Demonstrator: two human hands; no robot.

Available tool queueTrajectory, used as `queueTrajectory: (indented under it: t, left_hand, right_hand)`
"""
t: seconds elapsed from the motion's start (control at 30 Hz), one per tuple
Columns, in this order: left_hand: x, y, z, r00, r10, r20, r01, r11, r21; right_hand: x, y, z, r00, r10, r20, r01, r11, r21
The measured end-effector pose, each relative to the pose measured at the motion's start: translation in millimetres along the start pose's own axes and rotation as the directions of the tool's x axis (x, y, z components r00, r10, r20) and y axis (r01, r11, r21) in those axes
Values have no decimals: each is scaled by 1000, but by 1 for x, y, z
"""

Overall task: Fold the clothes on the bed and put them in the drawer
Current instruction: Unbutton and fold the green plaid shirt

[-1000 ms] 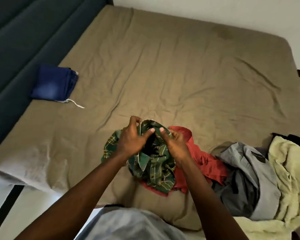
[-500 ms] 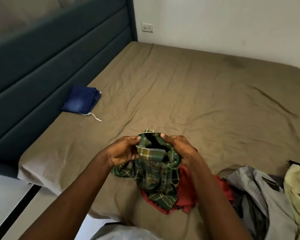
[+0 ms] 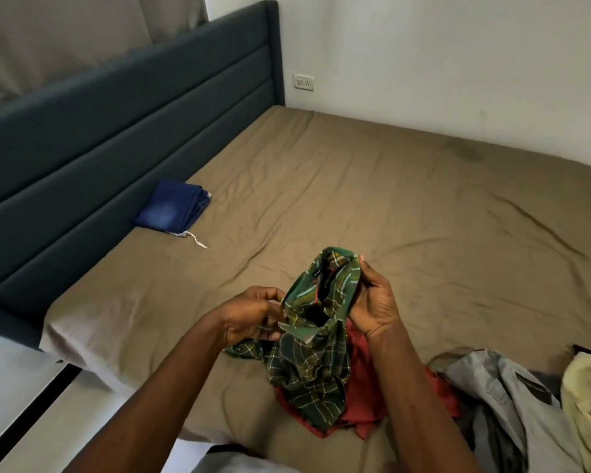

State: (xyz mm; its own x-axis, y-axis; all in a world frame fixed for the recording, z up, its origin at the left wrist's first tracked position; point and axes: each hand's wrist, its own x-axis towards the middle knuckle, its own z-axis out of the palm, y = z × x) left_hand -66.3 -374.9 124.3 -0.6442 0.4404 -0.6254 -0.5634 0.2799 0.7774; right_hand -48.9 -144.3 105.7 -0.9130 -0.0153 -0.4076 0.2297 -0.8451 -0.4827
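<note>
Both hands are raised over the near edge of the bed [image 3: 406, 206] and clamped on one green plaid shirt [image 3: 309, 363]. The left hand [image 3: 253, 315] pinches a fold of the cloth at the shirt's left side, fingers curled inward. The right hand [image 3: 372, 302] grips the opposite side slightly higher, with its thumb pointing up along the fabric. The two hands are close together, with only the bunched top of the shirt between them. That top part gapes into a dark hollow and looks like the collar, though the crumpling makes this hard to confirm. A small dark label shows on the inside.

The rest of the shirt hangs down loose and unfolded, and its lower end lies on a red garment [image 3: 364, 401] spread on the sheet. Just to the right of the red one is a heap of grey clothing [image 3: 492, 394]. Beside that, at the frame's right edge, is a pale yellow garment [image 3: 587, 407].

A folded pair of blue jeans [image 3: 171, 209] rests well apart from this pile, far to the left against the dark padded headboard [image 3: 116, 131], with a white tag [image 3: 198, 241] trailing from its near corner. The olive sheet is creased. A wall socket [image 3: 304, 82] sits on the white wall beyond the headboard's end, and a beige curtain [image 3: 65, 35] hangs behind it.
</note>
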Motion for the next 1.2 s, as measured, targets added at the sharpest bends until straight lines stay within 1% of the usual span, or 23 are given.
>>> queueTrajectory:
  t: [0.03, 0.1, 0.17, 0.23, 0.27, 0.33, 0.43, 0.5, 0.6, 0.67, 0.73, 0.77, 0.83, 0.87, 0.9, 0.97, 1.0, 1.03, 1.07, 1.1, 1.13, 1.17, 1.2]
  left_hand:
    - [-1, 1, 4, 1000, -3, 2, 3, 997, -77]
    - [-1, 4, 11, 999, 43, 13, -35, 923, -383]
    - [0, 8, 14, 990, 113, -79, -136, 700, -701]
    - [1, 13, 22, 962, 158, -222, -272, 507, -818]
    - [2, 17, 28, 948, 155, -278, -319, 483, -816]
    - [6, 18, 42, 927, 117, -356, -352, 601, -717]
    - [12, 16, 51, 918, 34, -395, -242, 837, -491]
    - [12, 15, 45, 936, -13, -351, -115, 933, -340]
    - [2, 24, 36, 981, -41, -192, 24, 996, -90]
    - [-6, 31, 33, 992, -40, -121, 41, 999, 5]
    - [-11, 37, 33, 996, 27, -79, -44, 976, -211]
    - [-10, 38, 32, 993, 86, -81, -112, 895, -431]
    - [-7, 39, 33, 968, 195, -156, -242, 577, -780]
    - [-5, 42, 35, 950, 234, -205, -294, 452, -842]
    - [-3, 43, 37, 931, 265, -250, -341, 391, -855]
    - [0, 44, 43, 901, 324, -288, -409, 413, -814]
    - [0, 44, 45, 890, 354, -289, -433, 452, -780]
    - [0, 44, 45, 880, 373, -294, -456, 492, -742]
    - [1, 46, 44, 872, 381, -307, -478, 526, -704]
    - [1, 47, 42, 861, 388, -330, -504, 557, -660]
    - [1, 50, 42, 849, 410, -334, -525, 577, -625]
    - [-2, 54, 45, 840, 442, -316, -538, 604, -587]
    - [-4, 58, 51, 834, 474, -282, -546, 642, -538]
  right_hand:
    - [0, 1, 1, 1000, 0, -11, 0, 1000, -3]
    - [-1, 0, 2, 998, -43, -53, 44, 999, 15]
    - [-1, -3, -1, 993, -66, -99, 73, 995, 62]
    - [-3, -4, -7, 991, -71, -116, 75, 997, 30]
    - [-3, -2, -8, 992, -74, -99, 78, 997, 30]
    - [-6, 2, -8, 994, -104, -28, 106, 992, 75]
    - [-13, 1, -1, 989, -111, 99, 90, 977, 194]
    - [-14, -2, 0, 989, -94, 111, 68, 973, 222]
    - [-11, -5, -1, 989, -117, 92, 95, 971, 218]
    - [-9, -9, 1, 980, -173, 97, 149, 964, 220]
    - [-5, -17, 0, 977, -197, 82, 175, 959, 223]
    - [-5, -19, 1, 974, -213, 72, 193, 957, 216]
    - [-13, -21, 7, 976, -211, 44, 204, 970, 136]
    - [-15, -21, 10, 977, -208, 36, 205, 976, 71]
    - [-17, -19, 13, 979, -200, 38, 200, 980, 8]
    - [-20, -15, 19, 985, -172, -4, 170, 975, -144]
    - [-22, -15, 21, 977, -202, -75, 169, 934, -315]
    - [-23, -16, 24, 941, -295, -165, 160, 819, -550]
    - [-26, -16, 28, 868, -442, -225, 132, 643, -754]
    - [-30, -18, 32, 785, -591, -187, 135, 457, -879]
    - [-35, -21, 39, 778, -623, -81, 225, 398, -889]
    - [-42, -24, 52, 842, -540, 5, 295, 453, -841]
    - [-45, -26, 62, 915, -398, 69, 283, 510, -813]
